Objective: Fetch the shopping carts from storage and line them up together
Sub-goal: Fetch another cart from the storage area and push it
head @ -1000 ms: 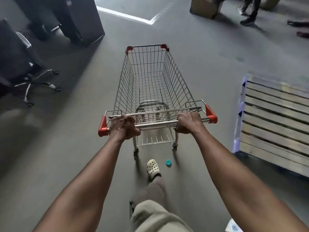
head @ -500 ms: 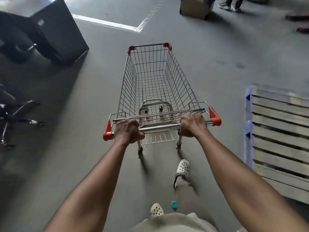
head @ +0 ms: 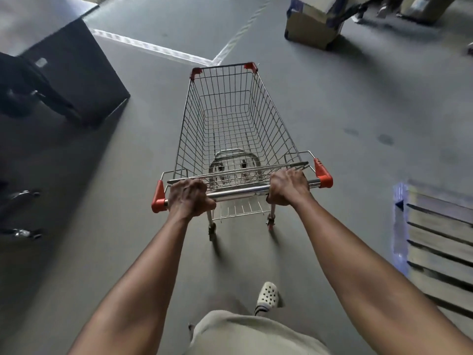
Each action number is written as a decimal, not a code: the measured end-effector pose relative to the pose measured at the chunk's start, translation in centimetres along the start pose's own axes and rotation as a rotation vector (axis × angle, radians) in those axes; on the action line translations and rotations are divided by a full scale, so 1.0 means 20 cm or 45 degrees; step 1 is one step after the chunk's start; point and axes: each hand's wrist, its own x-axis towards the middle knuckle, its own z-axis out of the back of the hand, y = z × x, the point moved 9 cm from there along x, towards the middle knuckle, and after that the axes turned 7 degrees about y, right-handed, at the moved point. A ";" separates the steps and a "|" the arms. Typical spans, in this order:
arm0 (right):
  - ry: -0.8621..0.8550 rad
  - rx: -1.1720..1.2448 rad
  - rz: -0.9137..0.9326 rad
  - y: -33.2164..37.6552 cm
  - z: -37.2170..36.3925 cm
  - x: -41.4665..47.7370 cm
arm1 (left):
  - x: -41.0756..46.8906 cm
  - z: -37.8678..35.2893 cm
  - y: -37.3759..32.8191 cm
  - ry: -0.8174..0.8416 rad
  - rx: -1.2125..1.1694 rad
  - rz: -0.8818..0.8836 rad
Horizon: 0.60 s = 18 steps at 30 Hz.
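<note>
Both hands wrapped on cart handle bar (head: 238, 192): left hand (head: 189, 198) near the left red end cap, right hand (head: 288, 187) near the right one. Shopping cart (head: 230, 124) empty, on open grey floor, nose toward white floor line (head: 151, 47). No other carts in view, so line-up spot is prob. further on. Keep push even on both sides; steer between black cabinet (head: 76, 80) and wooden pallet (head: 440, 242). Cardboard box (head: 309, 29) ahead-right, give it room.
</note>
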 end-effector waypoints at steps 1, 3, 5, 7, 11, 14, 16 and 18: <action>0.008 -0.003 0.000 -0.03 0.06 0.11 | 0.11 0.05 0.00 -0.001 -0.008 0.011; 0.011 0.001 0.000 -0.10 0.18 0.36 | 0.35 0.14 0.00 -0.019 -0.010 0.018; 0.005 0.008 0.003 -0.17 0.30 0.61 | 0.62 0.24 0.01 -0.026 -0.019 0.027; -0.012 0.007 0.012 -0.24 0.42 0.87 | 0.89 0.35 0.03 -0.044 -0.033 0.021; -0.078 -0.012 0.001 -0.36 0.71 1.43 | 1.48 0.56 0.09 -0.093 -0.044 -0.003; -0.070 -0.037 -0.038 -0.44 0.93 1.80 | 1.91 0.72 0.13 -0.111 -0.077 -0.028; -0.047 -0.043 -0.069 -0.49 1.06 2.04 | 2.18 0.83 0.15 -0.107 -0.080 -0.058; -0.040 -0.034 -0.108 -0.55 1.19 2.27 | 2.44 0.95 0.16 -0.112 -0.060 -0.077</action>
